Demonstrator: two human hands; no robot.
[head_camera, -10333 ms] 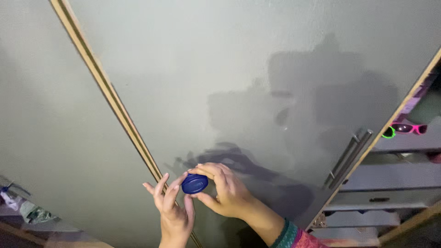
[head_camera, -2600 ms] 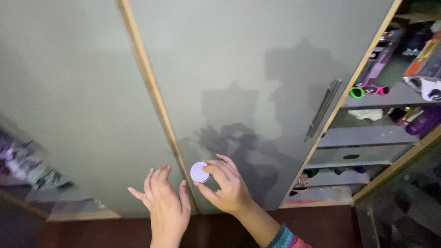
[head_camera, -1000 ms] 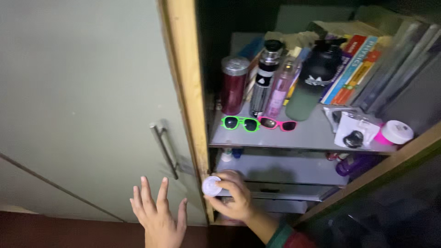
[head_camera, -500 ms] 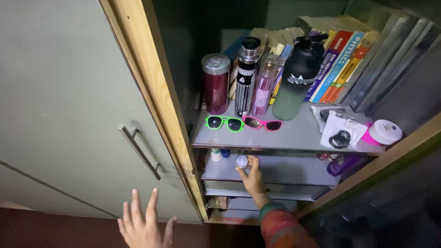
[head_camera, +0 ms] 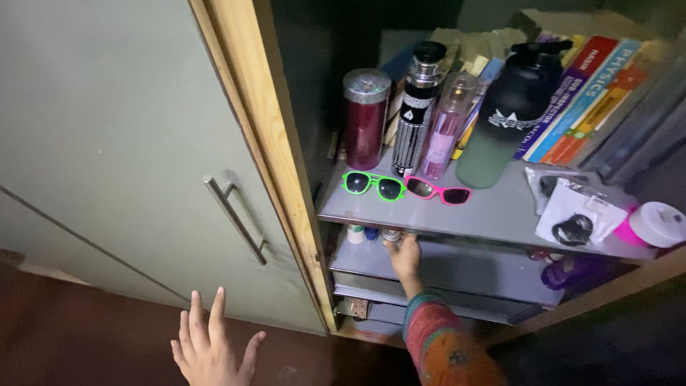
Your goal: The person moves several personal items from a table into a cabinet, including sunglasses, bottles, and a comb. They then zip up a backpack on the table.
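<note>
Head camera, the only view, looks down into an open cupboard. Right hand [head_camera: 404, 255] reaches under the upper shelf [head_camera: 493, 214] onto the lower shelf [head_camera: 457, 266], fingers curled around a small round container [head_camera: 391, 235] of which only the pale top shows; whether it is gripped firmly or only touched I cannot tell for sure, but the fingers close about it. Just left of that hand stand two other small jars [head_camera: 361, 234], touching or nearly touching the container. The patterned sleeve [head_camera: 443, 343] runs down from the wrist toward the bottom edge. Left hand [head_camera: 211, 350] hangs low, well left of the right, fingers spread wide, holding nothing, in front of the dark floor and below the grey cupboard door [head_camera: 107, 143] with its metal handle [head_camera: 236, 218]. Above the right hand, on the upper shelf, lie green sunglasses [head_camera: 373, 184] and pink sunglasses [head_camera: 437, 191] side by side; behind them stand a dark red tumbler [head_camera: 364, 118], a black patterned flask [head_camera: 414, 107], a pink spray bottle [head_camera: 446, 129] and a large black-and-green bottle [head_camera: 507, 118], with books [head_camera: 586, 93] leaning further right. Half a second ago the right hand held the container slightly out from the shelf; it is now deeper under the upper shelf beside the jars, and the left hand has moved rightward.
</note>
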